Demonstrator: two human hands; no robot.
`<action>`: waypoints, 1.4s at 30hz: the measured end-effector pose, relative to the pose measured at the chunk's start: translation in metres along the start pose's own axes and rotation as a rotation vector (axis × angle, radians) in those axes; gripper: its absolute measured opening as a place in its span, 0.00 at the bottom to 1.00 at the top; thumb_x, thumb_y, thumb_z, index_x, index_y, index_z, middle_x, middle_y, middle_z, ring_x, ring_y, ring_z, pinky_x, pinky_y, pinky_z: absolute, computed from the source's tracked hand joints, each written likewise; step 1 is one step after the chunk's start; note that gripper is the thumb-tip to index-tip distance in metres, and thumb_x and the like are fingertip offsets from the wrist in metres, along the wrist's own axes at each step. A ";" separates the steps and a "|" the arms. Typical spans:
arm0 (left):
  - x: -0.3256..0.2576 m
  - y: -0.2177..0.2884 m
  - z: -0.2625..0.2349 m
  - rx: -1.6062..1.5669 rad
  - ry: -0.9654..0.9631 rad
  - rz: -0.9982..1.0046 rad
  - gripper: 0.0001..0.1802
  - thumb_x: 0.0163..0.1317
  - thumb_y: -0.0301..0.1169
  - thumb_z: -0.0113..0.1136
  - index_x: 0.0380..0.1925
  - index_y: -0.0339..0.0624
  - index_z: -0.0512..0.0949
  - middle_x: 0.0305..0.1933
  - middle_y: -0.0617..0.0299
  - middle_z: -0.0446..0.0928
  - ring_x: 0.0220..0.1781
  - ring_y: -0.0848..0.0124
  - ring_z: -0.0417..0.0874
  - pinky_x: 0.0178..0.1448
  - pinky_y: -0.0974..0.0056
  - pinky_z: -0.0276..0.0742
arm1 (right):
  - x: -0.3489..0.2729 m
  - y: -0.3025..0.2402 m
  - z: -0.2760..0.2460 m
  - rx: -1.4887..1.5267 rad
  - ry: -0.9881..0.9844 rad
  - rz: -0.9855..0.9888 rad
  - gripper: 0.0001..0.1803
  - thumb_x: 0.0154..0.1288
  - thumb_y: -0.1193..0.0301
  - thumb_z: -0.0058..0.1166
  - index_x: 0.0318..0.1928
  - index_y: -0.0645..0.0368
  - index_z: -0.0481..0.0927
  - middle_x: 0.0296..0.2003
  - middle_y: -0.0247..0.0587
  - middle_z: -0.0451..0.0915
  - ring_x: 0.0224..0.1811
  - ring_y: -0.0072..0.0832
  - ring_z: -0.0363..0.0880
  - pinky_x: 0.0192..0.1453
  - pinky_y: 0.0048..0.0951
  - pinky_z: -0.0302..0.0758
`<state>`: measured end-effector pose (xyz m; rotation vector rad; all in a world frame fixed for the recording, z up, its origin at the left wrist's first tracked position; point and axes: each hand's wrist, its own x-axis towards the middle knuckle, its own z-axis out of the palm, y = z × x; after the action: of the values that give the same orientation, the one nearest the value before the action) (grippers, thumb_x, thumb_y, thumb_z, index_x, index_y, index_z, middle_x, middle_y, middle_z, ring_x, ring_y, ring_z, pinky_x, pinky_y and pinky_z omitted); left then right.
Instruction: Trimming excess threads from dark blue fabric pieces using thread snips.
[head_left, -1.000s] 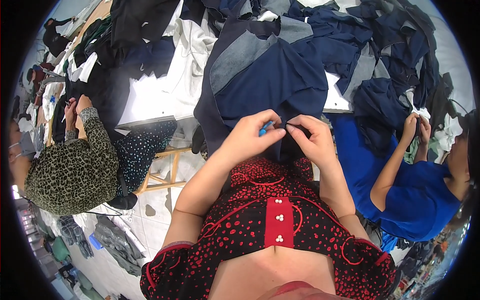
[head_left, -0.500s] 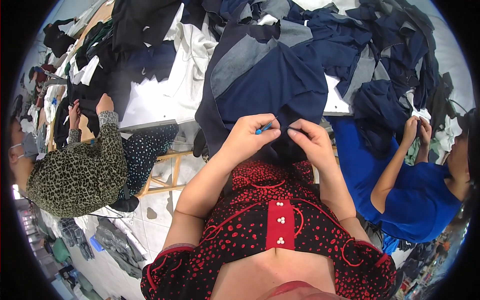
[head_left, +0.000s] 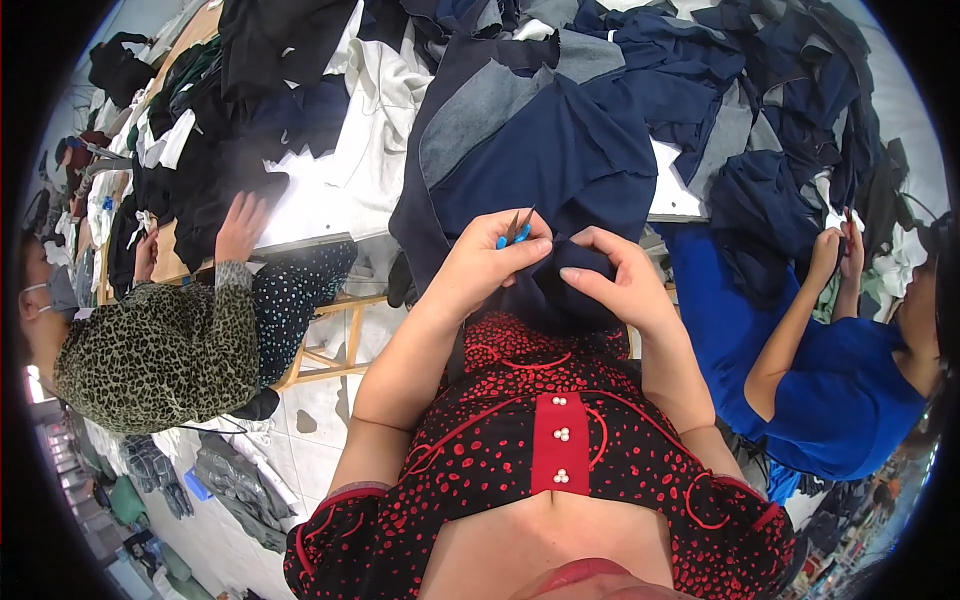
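Observation:
My left hand (head_left: pixel 487 262) is closed around small blue-handled thread snips (head_left: pixel 514 236), their dark blades pointing up and away from me. Its thumb and fingertips also lie against the navy cloth. My right hand (head_left: pixel 625 284) is beside it, with thumb and index finger spread apart over a dark fold of the navy garment (head_left: pixel 545 150). Its other fingers are partly hidden. The garment hangs from the table over my lap, with a grey underside showing along its upper left part.
White cloth (head_left: pixel 380 120) and dark garments lie across the white table (head_left: pixel 320 215). More navy pieces (head_left: pixel 680 70) are heaped at the far right. A person in leopard print (head_left: pixel 150 350) works at the left, another in blue (head_left: pixel 835 400) at the right.
The snips have turned in my left hand, so their blades now point upward. My right thumb and index finger have parted from a pinch. The left co-worker's hand has moved right.

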<state>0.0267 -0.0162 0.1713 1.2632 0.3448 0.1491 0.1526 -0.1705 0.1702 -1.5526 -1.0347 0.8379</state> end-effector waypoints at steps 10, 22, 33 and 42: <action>-0.005 0.000 0.007 0.127 -0.012 0.042 0.06 0.57 0.34 0.58 0.28 0.44 0.75 0.21 0.78 0.66 0.22 0.88 0.61 0.23 0.78 0.53 | -0.001 -0.004 0.001 0.019 -0.002 0.071 0.07 0.60 0.73 0.54 0.34 0.66 0.78 0.24 0.32 0.76 0.29 0.15 0.71 0.37 0.19 0.69; 0.001 0.004 -0.007 0.551 0.188 0.265 0.19 0.54 0.29 0.61 0.45 0.39 0.69 0.37 0.64 0.71 0.36 0.79 0.69 0.40 0.72 0.66 | 0.002 0.003 -0.001 0.553 0.016 0.094 0.05 0.60 0.76 0.53 0.35 0.66 0.77 0.42 0.36 0.76 0.45 0.19 0.72 0.51 0.20 0.66; -0.032 0.027 0.024 0.732 0.066 0.467 0.20 0.54 0.27 0.61 0.48 0.39 0.69 0.40 0.52 0.75 0.38 0.57 0.80 0.41 0.61 0.77 | 0.004 -0.001 0.004 -0.010 0.346 -0.222 0.06 0.58 0.77 0.55 0.34 0.68 0.76 0.34 0.43 0.78 0.39 0.30 0.76 0.47 0.24 0.69; -0.028 0.018 0.030 0.754 0.096 0.454 0.17 0.55 0.28 0.60 0.44 0.39 0.69 0.37 0.51 0.75 0.38 0.53 0.79 0.39 0.58 0.74 | -0.003 -0.006 0.004 -0.224 0.398 -0.328 0.05 0.55 0.78 0.56 0.32 0.68 0.77 0.33 0.46 0.78 0.36 0.34 0.78 0.43 0.27 0.72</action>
<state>0.0115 -0.0462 0.2008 2.0779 0.1901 0.5002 0.1465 -0.1709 0.1750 -1.5932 -1.0703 0.1790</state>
